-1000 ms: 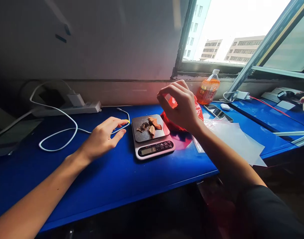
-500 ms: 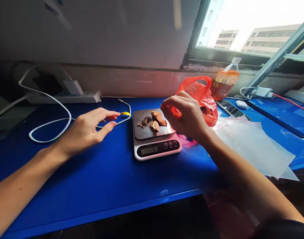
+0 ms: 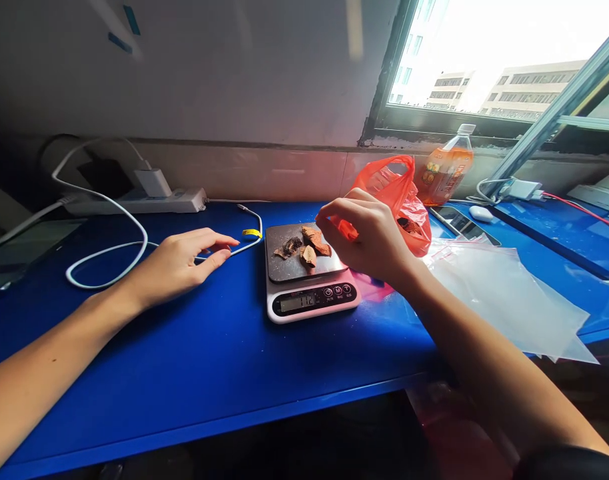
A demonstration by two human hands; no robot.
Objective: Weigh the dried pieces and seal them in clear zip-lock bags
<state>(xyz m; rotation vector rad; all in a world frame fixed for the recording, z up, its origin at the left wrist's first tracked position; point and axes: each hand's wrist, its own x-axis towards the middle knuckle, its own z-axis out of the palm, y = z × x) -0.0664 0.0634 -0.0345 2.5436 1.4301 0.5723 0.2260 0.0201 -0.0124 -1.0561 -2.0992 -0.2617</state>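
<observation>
My left hand hovers palm inward left of the scale, holding nothing, thumb and fingers apart. Close to its fingertips runs a white cable with a yellow tag. A white kitchen scale with a dark metal plate stands between my hands; its display seems to read 112, any decimal point unclear. On the plate lie reddish-brown dried chunks, a paler dried piece and a dark shrivelled one. Over the plate's right side, my right hand is pinched, fingertips together; whatever they hold is hidden.
Behind my right hand sits a red plastic bag with dark reddish pieces inside. Beyond it are a drink bottle and a phone. Clear zip bags lie at right. A power strip stands against the wall.
The scale's display shows clearer digits than half a second ago, when it was blurred. Both hands keep nearly the same pose; the view has shifted slightly.
</observation>
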